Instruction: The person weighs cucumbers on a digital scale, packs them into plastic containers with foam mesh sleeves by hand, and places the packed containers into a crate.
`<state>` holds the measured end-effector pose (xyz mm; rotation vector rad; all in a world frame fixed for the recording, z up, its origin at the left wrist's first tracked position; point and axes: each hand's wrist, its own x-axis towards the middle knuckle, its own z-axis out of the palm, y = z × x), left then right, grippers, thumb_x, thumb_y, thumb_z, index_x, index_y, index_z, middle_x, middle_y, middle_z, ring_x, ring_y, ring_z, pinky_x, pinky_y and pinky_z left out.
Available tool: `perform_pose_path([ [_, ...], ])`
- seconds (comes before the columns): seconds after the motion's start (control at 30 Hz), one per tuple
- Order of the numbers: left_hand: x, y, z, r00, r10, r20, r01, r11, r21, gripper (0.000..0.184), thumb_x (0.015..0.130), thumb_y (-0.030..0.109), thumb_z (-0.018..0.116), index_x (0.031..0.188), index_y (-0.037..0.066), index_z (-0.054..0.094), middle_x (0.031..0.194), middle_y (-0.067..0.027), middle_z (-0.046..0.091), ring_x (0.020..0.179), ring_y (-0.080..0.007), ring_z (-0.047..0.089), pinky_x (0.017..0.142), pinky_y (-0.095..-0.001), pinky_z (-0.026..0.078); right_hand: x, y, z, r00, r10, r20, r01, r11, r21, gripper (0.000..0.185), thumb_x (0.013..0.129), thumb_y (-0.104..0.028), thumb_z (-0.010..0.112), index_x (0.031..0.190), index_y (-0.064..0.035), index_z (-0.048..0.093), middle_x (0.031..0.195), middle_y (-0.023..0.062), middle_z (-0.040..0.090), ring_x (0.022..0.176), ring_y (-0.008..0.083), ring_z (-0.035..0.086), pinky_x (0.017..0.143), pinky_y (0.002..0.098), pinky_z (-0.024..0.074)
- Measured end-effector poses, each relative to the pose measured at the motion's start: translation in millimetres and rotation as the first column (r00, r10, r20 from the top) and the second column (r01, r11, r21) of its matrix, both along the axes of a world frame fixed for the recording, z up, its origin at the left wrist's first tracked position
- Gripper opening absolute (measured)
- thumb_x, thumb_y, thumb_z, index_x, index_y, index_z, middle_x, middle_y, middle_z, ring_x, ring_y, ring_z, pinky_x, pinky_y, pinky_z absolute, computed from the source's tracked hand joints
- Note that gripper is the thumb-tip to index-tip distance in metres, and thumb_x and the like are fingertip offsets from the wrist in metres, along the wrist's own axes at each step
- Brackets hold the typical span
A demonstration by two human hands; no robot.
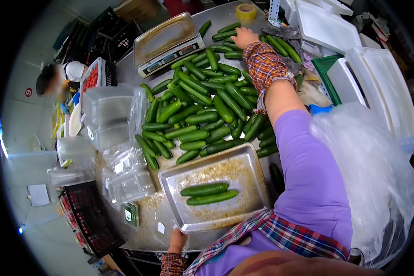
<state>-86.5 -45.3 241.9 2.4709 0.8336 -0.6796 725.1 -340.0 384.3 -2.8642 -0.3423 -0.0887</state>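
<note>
Many green cucumbers (pixel 198 87) lie in a loose heap across the metal table. My right hand (pixel 245 37) reaches to the far end of the heap, its fingers apart over the cucumbers there; I see nothing lifted in it. Close to my body, a shallow metal tray (pixel 216 170) holds two cucumbers (pixel 209 193) side by side. My left hand (pixel 177 239) is at the tray's near left corner with its fingers closed about the rim, partly hidden.
A weighing scale (pixel 168 43) with a metal pan stands at the far left. Clear plastic boxes (pixel 124 170) are stacked left of the heap. Tape (pixel 246 11) lies at the far edge. Plastic film (pixel 368 179) and white foam boxes (pixel 377 87) crowd the right. A person (pixel 60 80) is beyond the table.
</note>
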Motion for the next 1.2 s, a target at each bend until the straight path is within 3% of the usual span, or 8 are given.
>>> perform_pose_path([
  [0.27,-14.2,3.1,-2.8,0.987,-0.150,-0.061,0.150,0.989,0.011,0.025,0.075,0.010,0.064,0.099,0.005,0.064,0.092,-0.0187,0.065,0.091,-0.0381,0.061,0.077,-0.0451,0.049,76.4,48.1,-55.9,0.964,-0.009,0.265,0.045,0.990,-0.131,0.050,0.098,-0.039,0.033,0.142,-0.0154,0.029,0.146,0.0089,0.029,0.134,0.0310,0.025,0.105,0.0592,0.0268],
  [0.4,20.1,-19.0,31.7,0.972,0.231,0.038,-0.229,0.972,-0.062,0.030,0.078,0.018,0.062,0.103,0.001,0.060,0.094,-0.0203,0.064,0.093,-0.0383,0.061,0.076,-0.0432,0.049,94.9,66.3,-56.8,0.967,0.022,0.255,0.028,0.981,-0.193,0.053,0.099,-0.043,0.027,0.145,-0.0191,0.019,0.149,0.0066,0.022,0.137,0.0283,0.020,0.108,0.0592,0.0235],
  [0.53,4.5,-8.5,21.3,0.982,0.189,-0.028,-0.191,0.979,-0.066,0.031,0.080,0.022,0.060,0.103,0.002,0.060,0.095,-0.0201,0.064,0.093,-0.0383,0.061,0.076,-0.0432,0.049,88.0,72.2,-38.8,0.998,-0.064,0.024,0.068,0.924,-0.376,0.051,0.097,-0.043,0.034,0.142,-0.0199,0.032,0.143,0.0072,0.034,0.132,0.0277,0.028,0.108,0.0592,0.0189],
  [0.57,1.7,-7.6,19.5,0.982,0.186,-0.031,-0.188,0.980,-0.067,0.031,0.081,0.023,0.059,0.104,0.002,0.060,0.095,-0.0201,0.064,0.093,-0.0383,0.061,0.076,-0.0431,0.049,55.6,46.9,-28.0,0.962,0.108,0.251,0.005,0.912,-0.410,0.050,0.097,-0.045,0.031,0.127,-0.0119,0.053,0.126,0.0110,0.053,0.116,0.0271,0.048,0.100,0.0522,0.0351],
  [0.67,-9.7,-2.5,12.4,0.984,0.175,-0.016,-0.175,0.981,-0.079,0.031,0.082,0.025,0.058,0.104,0.003,0.060,0.096,-0.0200,0.064,0.093,-0.0383,0.061,0.076,-0.0431,0.049,124.4,56.3,-91.2,0.978,-0.009,0.209,-0.015,0.993,0.113,0.060,0.081,-0.047,0.060,0.120,-0.0013,0.056,0.123,0.0188,0.054,0.114,0.0324,0.050,0.100,0.0393,0.0363],
  [0.7,-16.5,-0.8,6.0,0.986,0.169,-0.005,-0.169,0.982,-0.084,0.032,0.082,0.026,0.058,0.104,0.003,0.059,0.096,-0.0199,0.063,0.093,-0.0383,0.061,0.075,-0.0431,0.048,86.3,44.4,-47.3,0.998,0.057,0.012,-0.057,0.998,-0.013,0.066,0.083,-0.053,0.055,0.127,-0.0041,0.052,0.134,0.0195,0.046,0.128,0.0295,0.039,0.107,0.0406,0.0303],
  [0.8,-19.1,-0.2,4.1,0.996,0.091,-0.002,-0.091,0.993,-0.079,0.032,0.083,0.027,0.057,0.105,0.004,0.059,0.096,-0.0197,0.064,0.092,-0.0385,0.061,0.075,-0.0432,0.048,83.2,37.9,-61.8,0.987,0.149,0.053,-0.138,0.974,-0.177,0.057,0.094,-0.047,0.029,0.101,-0.0073,0.069,0.106,0.0147,0.064,0.098,0.0316,0.059,0.087,0.0461,0.0462],
  [1.2,8.9,-8.7,19.4,0.996,-0.083,-0.033,0.083,0.996,0.010,0.023,0.076,0.012,0.059,0.097,0.005,0.063,0.091,-0.0208,0.063,0.085,-0.0407,0.060,0.070,-0.0468,0.049,-36.6,15.1,-8.8,0.976,-0.038,-0.214,0.022,0.997,-0.081,0.066,0.087,-0.056,0.029,0.118,-0.0071,0.061,0.124,0.0148,0.056,0.113,0.0312,0.053,0.093,0.0477,0.0414],
])
